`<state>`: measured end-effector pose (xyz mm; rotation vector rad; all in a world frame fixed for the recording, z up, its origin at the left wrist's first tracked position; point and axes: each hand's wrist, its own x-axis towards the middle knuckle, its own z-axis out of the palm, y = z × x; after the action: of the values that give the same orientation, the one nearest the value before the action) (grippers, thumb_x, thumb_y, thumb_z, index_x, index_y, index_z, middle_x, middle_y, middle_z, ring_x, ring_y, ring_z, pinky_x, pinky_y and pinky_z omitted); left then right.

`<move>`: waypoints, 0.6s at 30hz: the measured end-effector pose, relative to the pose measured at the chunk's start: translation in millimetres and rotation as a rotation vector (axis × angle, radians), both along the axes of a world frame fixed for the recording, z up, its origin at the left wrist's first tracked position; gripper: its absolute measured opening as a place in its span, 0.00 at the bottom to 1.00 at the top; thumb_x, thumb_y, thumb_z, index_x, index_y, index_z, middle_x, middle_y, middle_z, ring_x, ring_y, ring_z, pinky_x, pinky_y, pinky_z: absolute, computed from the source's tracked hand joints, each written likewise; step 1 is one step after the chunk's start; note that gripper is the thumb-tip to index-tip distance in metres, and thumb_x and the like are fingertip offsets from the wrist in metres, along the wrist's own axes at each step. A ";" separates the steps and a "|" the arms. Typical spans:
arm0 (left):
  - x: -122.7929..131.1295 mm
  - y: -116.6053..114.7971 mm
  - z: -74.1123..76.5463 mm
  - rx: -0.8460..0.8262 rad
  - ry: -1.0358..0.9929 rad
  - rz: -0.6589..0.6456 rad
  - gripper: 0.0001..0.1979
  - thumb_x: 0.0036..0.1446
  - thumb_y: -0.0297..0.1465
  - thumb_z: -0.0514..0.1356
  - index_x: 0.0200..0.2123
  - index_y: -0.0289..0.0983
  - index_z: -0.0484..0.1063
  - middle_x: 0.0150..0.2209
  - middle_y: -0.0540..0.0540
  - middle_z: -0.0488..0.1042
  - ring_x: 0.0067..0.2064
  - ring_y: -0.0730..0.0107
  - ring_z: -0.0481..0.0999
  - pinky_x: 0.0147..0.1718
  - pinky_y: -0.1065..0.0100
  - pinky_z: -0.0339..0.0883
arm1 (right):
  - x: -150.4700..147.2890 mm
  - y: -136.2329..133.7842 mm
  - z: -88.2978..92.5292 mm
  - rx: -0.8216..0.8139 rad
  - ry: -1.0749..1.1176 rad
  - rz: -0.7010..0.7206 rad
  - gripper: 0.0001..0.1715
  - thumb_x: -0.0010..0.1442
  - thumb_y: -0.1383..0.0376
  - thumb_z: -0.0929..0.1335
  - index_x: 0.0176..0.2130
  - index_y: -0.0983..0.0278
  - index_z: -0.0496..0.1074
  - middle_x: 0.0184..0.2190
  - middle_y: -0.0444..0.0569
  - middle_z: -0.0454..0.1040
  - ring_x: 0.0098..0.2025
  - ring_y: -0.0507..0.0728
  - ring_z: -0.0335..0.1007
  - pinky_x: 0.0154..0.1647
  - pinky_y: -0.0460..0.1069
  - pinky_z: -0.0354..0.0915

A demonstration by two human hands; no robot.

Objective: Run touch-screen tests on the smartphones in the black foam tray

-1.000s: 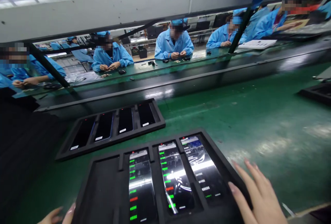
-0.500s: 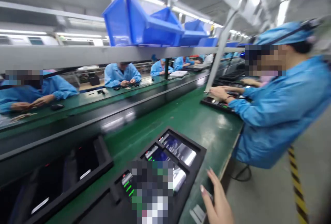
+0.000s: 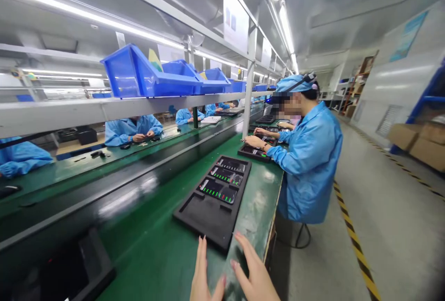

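A black foam tray lies on the green bench ahead of me, with three lit phones in its far slots and its near slot bare. My left hand and my right hand reach out at the bottom of the view, just short of the tray's near edge. The fingers of both are stretched out flat and neither holds anything. The left fingertips almost touch the tray's near rim. The right hand hovers by the tray's near right corner.
A second black tray sits at the bottom left. A co-worker in a blue coat sits to the right, hands on another tray. Blue bins stand on the shelf above. Behind the bench runs a black conveyor. Floor aisle at right.
The view has swung right and up along the line. The tray with lit phones now lies farther from me. Both my hands have come together behind its near edge.
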<state>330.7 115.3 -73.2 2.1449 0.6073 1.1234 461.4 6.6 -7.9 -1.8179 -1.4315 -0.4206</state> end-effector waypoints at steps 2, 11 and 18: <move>3.7 8.2 -3.5 -0.101 -0.095 0.021 0.28 0.63 0.23 0.48 0.66 0.37 0.49 0.65 0.30 0.60 0.65 0.53 0.62 0.56 0.51 0.69 | 2.4 13.7 -0.3 -0.030 0.021 -0.002 0.32 0.59 0.71 0.63 0.63 0.65 0.59 0.58 0.56 0.68 0.59 0.60 0.66 0.57 0.51 0.68; -8.8 14.4 -8.9 -0.296 -0.226 0.141 0.16 0.62 0.32 0.50 0.51 0.35 0.66 0.51 0.34 0.74 0.50 0.58 0.78 0.45 0.61 0.78 | 19.3 85.6 8.2 -0.135 0.202 -0.094 0.17 0.59 0.64 0.73 0.45 0.67 0.67 0.46 0.51 0.68 0.37 0.54 0.69 0.40 0.52 0.71; -5.2 10.6 2.5 -0.351 -0.232 0.181 0.17 0.58 0.33 0.52 0.47 0.33 0.68 0.48 0.30 0.74 0.47 0.55 0.79 0.41 0.61 0.77 | 30.9 127.6 -11.5 -0.046 0.331 -0.153 0.19 0.64 0.58 0.71 0.50 0.66 0.67 0.51 0.52 0.66 0.41 0.56 0.69 0.40 0.53 0.71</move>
<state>325.6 125.9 -70.8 1.6615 0.8343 1.2368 492.3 134.2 -19.4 -1.9362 -1.0882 -0.1522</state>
